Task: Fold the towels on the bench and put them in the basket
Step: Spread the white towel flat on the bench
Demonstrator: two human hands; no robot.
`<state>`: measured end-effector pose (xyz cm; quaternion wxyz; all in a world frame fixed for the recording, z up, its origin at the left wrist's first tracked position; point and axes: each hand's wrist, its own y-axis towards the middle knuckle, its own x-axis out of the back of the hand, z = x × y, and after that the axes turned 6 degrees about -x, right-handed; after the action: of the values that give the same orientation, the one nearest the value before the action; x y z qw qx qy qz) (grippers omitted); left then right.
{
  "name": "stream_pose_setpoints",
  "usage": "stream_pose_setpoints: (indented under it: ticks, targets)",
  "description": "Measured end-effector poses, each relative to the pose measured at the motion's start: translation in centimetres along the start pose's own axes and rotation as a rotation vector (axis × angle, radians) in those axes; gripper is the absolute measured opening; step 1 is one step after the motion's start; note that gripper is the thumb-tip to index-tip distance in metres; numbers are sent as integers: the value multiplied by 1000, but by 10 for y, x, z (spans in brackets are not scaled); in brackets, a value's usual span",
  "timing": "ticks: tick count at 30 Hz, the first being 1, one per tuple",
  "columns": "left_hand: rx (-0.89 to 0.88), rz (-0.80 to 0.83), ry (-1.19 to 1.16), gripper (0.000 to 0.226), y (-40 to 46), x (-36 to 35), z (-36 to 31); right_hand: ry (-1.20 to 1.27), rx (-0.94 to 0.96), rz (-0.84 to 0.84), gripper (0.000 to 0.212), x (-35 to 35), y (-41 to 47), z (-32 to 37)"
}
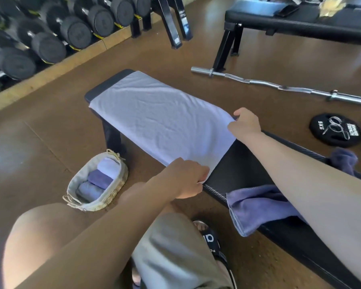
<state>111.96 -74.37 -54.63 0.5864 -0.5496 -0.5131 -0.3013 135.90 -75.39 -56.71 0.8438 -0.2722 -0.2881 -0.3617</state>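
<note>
A: Pinching both near corners, as I read it. The left hand grips the corner of the pale lilac-white terry towel on the front edge of the black padded tabletop, fingers curled round the hem. The right hand pinches the other near corner on the far edge.

B: And which way does the towel run from there?

A: Straight away from both hands. It lies flat on the tabletop, long axis along the tabletop's length, its far short edge near the tabletop's end by the dumbbell rack. Neither hand is nearer that far edge; they sit on the same short side, one at each corner. So the fold, I'd judge, means carrying this near edge forward onto the far one.

B: How many towels are left?

A: Three on the tabletop, by my count: the pale one being handled, a blue-violet microfibre towel draped over the front edge under the right forearm, and a crumpled darker blue towel further back, beyond that arm.

B: And the basket?

A: One oval woven straw basket with a cloth liner, on the floor just beside the tabletop's leg, nearer the left hand. Three rolled towels lie in it side by side: one white, one purple, one grey-blue. One curled steel barbell and one black weight plate lie on the floor beyond.
</note>
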Motion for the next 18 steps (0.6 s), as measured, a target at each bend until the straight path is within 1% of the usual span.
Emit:
stream_pose_setpoints:
  ticks: [2, 3, 4, 7, 9, 15, 17, 18]
  targets:
    - [-11, -2, 37, 9, -1, -3, -1, 132, -60, 16, 39, 1, 1, 5]
    - [-14, -4, 34, 11, -1, -4, -1, 228, -103, 31, 28, 2, 1, 8]
    - [-16, -5, 18, 12, -1, -5, -1, 336, -158, 59, 21, 3, 1, 11]
    - [-14, -5, -41, 13, -2, -6, 3, 604, -311, 146, 38, 7, 5, 16]
    - [-17, -3, -62, 14, -1, -7, 5, 680, -367, 134, 36, 11, 7, 18]
    - [-23, 17, -86, 16, 5, -13, 12, 757, -470, 70, 34, 17, 19, 18]
    - [-28, 11, -80, 14, 5, -14, 13, 754, -438, 9, 36, 17, 25, 21]
    - [-32, 7, -79, 13, 6, -14, 13, 736, -379, -41, 41, 17, 28, 21]
